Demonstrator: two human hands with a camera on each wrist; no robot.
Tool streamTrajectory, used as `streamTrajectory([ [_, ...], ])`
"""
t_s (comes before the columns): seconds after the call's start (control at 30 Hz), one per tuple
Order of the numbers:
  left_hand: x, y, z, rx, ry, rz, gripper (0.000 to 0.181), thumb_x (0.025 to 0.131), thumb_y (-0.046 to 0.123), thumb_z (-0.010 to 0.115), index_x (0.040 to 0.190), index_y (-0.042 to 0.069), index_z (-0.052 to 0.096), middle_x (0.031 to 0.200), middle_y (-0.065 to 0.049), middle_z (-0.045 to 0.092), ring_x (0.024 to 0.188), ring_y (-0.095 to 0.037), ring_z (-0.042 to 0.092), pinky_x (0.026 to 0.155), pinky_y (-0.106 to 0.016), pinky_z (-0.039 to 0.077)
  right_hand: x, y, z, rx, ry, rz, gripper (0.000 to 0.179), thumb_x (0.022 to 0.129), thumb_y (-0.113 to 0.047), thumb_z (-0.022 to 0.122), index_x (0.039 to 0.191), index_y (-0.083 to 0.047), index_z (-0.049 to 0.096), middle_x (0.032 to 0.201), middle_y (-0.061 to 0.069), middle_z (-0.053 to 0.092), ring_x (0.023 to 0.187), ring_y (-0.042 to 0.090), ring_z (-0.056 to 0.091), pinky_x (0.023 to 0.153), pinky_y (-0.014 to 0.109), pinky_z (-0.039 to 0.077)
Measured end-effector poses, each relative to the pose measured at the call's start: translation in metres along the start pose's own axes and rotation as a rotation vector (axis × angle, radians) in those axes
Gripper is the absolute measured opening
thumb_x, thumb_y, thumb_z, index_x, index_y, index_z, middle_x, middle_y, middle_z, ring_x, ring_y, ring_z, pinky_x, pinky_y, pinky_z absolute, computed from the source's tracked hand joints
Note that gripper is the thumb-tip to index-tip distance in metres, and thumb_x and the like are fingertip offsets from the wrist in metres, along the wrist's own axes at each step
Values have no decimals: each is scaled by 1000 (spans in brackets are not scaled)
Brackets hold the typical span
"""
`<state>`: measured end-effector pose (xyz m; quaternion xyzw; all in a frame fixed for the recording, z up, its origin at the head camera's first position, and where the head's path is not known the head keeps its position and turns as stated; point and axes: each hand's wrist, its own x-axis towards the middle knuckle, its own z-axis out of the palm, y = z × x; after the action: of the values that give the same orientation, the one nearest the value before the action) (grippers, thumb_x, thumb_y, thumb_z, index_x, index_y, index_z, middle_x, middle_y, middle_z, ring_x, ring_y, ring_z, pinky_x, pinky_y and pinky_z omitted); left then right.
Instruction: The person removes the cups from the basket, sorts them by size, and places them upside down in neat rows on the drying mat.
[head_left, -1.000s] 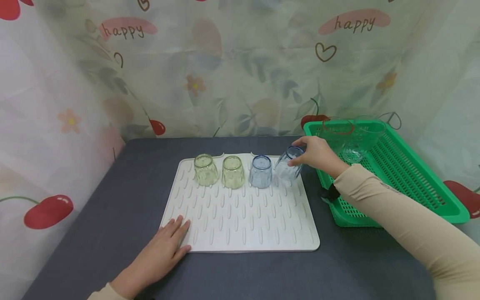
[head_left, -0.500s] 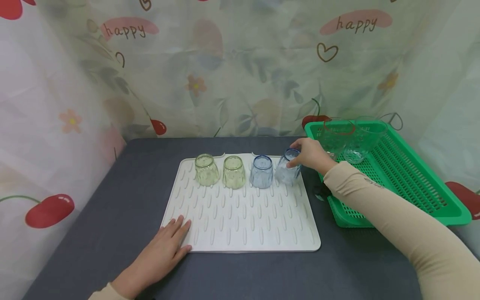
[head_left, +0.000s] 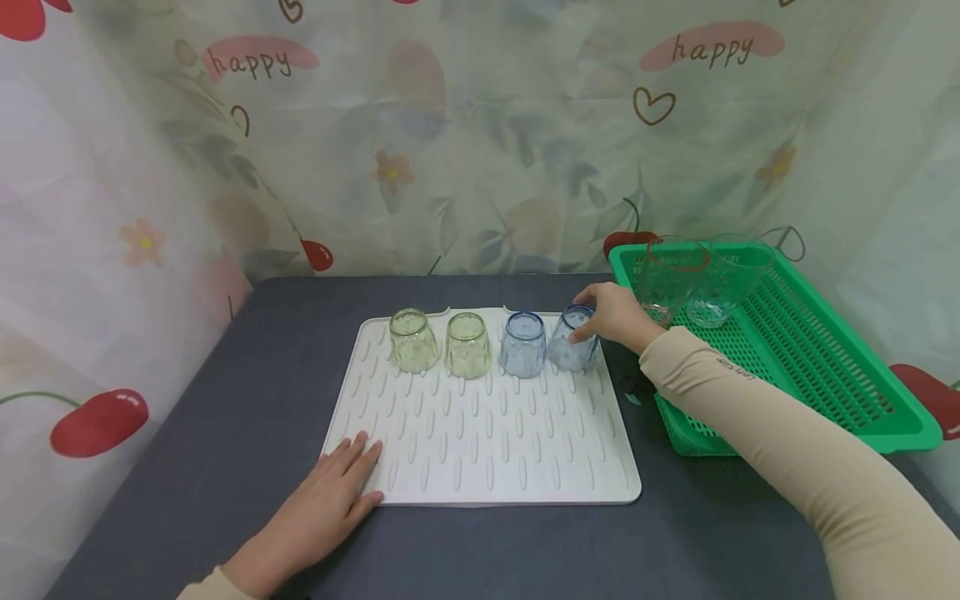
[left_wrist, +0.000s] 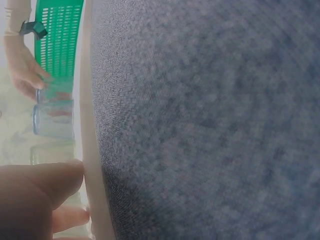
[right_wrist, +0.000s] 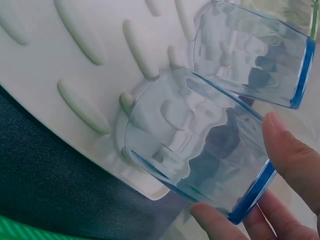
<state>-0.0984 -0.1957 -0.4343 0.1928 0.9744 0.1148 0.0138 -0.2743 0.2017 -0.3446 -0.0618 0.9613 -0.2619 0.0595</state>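
Note:
My right hand [head_left: 617, 317] grips a blue glass tumbler [head_left: 573, 348] near its thick base, thumb on one side and fingers on the other. This tumbler stands upside down at the back right corner of a white ribbed drying mat [head_left: 487, 442], its rim at the mat in the right wrist view. Close beside it on the left is a second upturned blue tumbler [head_left: 522, 346]. Two upturned green tumblers, a nearer one [head_left: 467, 346] and a farther one [head_left: 412, 342], continue the row leftward. My left hand [head_left: 318, 508] rests flat on the mat's front left corner, fingers spread.
A green plastic basket [head_left: 840, 358] stands to the right, behind my right forearm. Inside it are a clear glass [head_left: 723, 283] and a red-rimmed glass [head_left: 671, 279]. A dark grey cloth [head_left: 225, 417] covers the table. A patterned curtain [head_left: 480, 167] hangs behind.
My right hand has lowered the blue tumbler and moved slightly left, and the tumbler has gone from tilted to upright on its rim. The left hand has stayed put.

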Motion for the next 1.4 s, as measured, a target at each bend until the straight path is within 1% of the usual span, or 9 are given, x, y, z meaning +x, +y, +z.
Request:
streamTrajectory([
  [0.23, 0, -1, 0, 6, 2, -4, 60, 93, 33, 64, 142, 3, 47, 148, -25, 40, 137, -45, 37, 108, -59, 33, -1, -3, 1, 11, 5, 5, 58, 77, -16, 83, 127, 1, 59, 132, 23, 56, 122, 38, 51, 99, 49, 46],
  [0.57, -3, 0, 0, 14, 17, 10, 59, 92, 32, 65, 141, 3, 48, 147, -25, 42, 136, -45, 38, 107, -60, 34, 1, -1, 4, 10, 10, -19, 58, 76, -17, 83, 126, -1, 60, 132, 22, 57, 122, 37, 52, 98, 49, 47],
  [0.83, -2, -1, 3, 12, 27, 11, 60, 92, 32, 65, 141, 2, 48, 146, -26, 42, 135, -45, 39, 107, -59, 35, 1, -1, 7, 19, -10, -5, 58, 79, -18, 81, 129, -2, 58, 135, 21, 54, 125, 37, 50, 101, 50, 45],
  [1.13, -1, 0, 3, 9, 37, 13, 59, 92, 31, 65, 140, 2, 49, 146, -25, 43, 135, -45, 39, 106, -59, 35, -2, -2, 6, 26, 8, -16, 58, 78, -15, 81, 129, 0, 57, 134, 22, 55, 124, 37, 50, 100, 49, 46],
  [1.23, -2, 0, 3, 10, 45, 18, 59, 91, 31, 66, 140, 2, 49, 145, -25, 44, 135, -45, 40, 106, -59, 35, -2, -2, 6, 29, -1, -10, 59, 79, -16, 81, 130, 0, 56, 135, 22, 54, 125, 38, 49, 101, 50, 45],
  [1.4, -1, 0, 3, 13, 39, 17, 59, 91, 32, 65, 140, 2, 49, 146, -25, 43, 135, -44, 39, 106, -59, 35, -2, -1, 6, 30, -20, 5, 60, 80, -18, 80, 132, -1, 55, 138, 22, 52, 128, 38, 47, 104, 51, 43],
])
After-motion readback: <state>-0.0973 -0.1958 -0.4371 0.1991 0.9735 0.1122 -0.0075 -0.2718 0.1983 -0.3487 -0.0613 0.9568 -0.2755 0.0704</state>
